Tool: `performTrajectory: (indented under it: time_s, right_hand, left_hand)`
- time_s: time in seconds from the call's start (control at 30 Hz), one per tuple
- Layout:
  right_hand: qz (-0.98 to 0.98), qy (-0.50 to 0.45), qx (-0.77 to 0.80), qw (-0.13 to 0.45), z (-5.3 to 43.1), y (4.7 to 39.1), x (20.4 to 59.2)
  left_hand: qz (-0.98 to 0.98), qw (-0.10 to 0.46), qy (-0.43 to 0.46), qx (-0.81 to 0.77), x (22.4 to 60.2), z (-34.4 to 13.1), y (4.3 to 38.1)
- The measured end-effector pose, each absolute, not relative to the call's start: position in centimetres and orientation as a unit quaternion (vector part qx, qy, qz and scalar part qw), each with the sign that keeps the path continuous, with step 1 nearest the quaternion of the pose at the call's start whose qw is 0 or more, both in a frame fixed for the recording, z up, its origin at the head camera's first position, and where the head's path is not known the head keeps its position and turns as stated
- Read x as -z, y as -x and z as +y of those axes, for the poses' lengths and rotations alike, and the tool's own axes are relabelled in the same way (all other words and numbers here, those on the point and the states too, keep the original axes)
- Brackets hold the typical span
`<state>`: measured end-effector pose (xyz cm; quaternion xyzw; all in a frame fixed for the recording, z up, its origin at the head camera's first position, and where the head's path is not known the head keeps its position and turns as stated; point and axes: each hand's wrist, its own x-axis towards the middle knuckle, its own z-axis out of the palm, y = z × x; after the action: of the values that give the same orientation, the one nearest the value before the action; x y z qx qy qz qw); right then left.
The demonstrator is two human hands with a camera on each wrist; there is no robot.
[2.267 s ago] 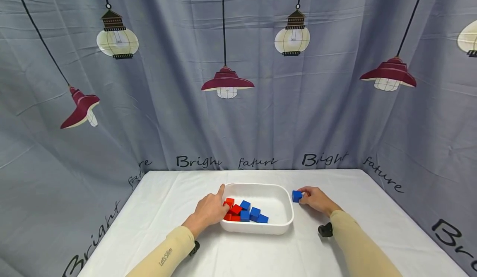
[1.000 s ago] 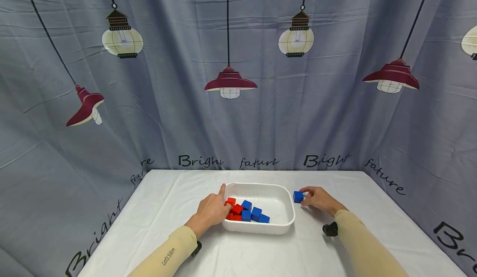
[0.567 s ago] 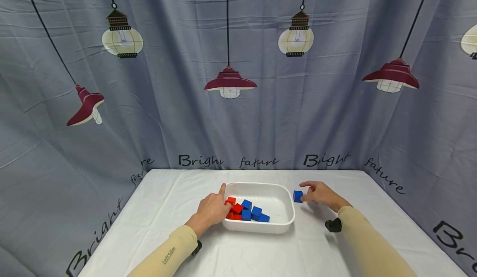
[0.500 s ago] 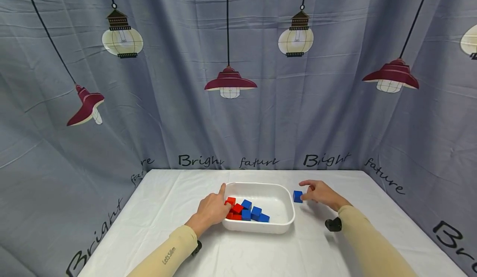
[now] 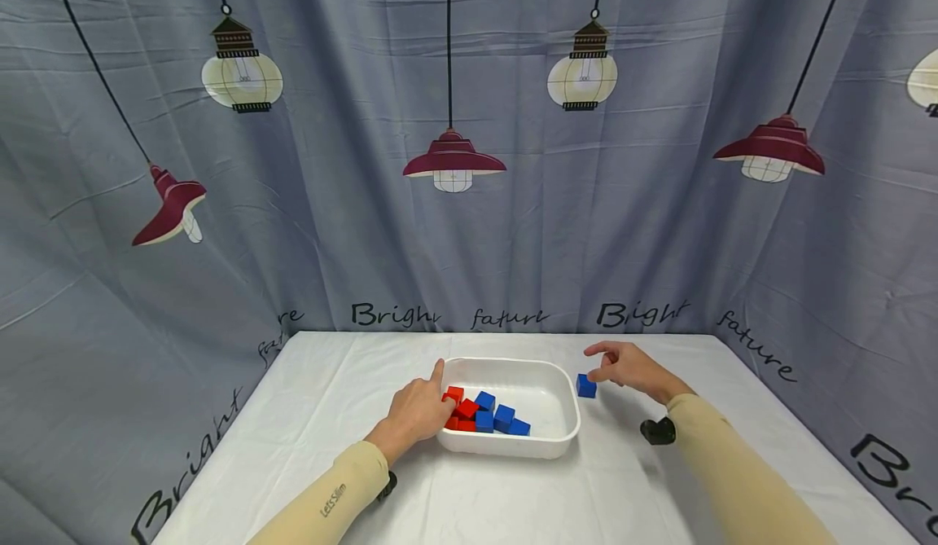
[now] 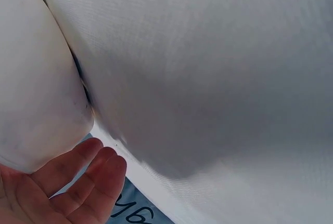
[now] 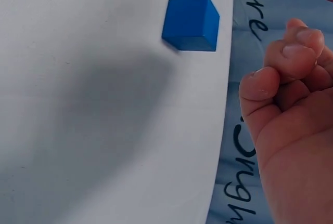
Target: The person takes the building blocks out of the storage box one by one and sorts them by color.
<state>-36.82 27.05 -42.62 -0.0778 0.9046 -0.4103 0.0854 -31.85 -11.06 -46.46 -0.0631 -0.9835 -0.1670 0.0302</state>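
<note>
My left hand [image 5: 412, 413] holds the left end of a white plastic tray [image 5: 542, 447], thumb inside and index finger laid along the rim. In the left wrist view its other fingers [image 6: 104, 177] lie against the outside of the tray wall [image 6: 41, 78]. Several red cubes [image 5: 466, 409] and several blue cubes [image 5: 503, 417] are grouped in the tray's left half. Right of the tray, a single blue cube [image 5: 585, 386] sits on the table. Above and beside that cube is my right hand [image 5: 632, 367], thumb and index finger apart, other fingers curled, holding nothing [image 7: 191, 24].
A white cloth covers the table [image 5: 513, 504]. Behind and around it hangs a grey-blue curtain [image 5: 352, 227] printed with lamps and lettering. A black wrist device [image 5: 658, 431] shows at the right cuff.
The right hand has let go of the lone blue cube and risen away from it, its fingers spreading. That cube stays beside the tray; the left hand and tray have hardly moved.
</note>
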Motion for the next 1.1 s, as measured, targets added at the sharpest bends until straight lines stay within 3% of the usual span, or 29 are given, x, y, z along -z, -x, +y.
performTrajectory:
  time_s: [1.1]
  right_hand:
    - [0.899,0.155,0.376,0.164,23.0,36.6,37.8]
  left_hand:
    - [-0.981,0.016,0.05,0.186,46.5,-10.9,31.8]
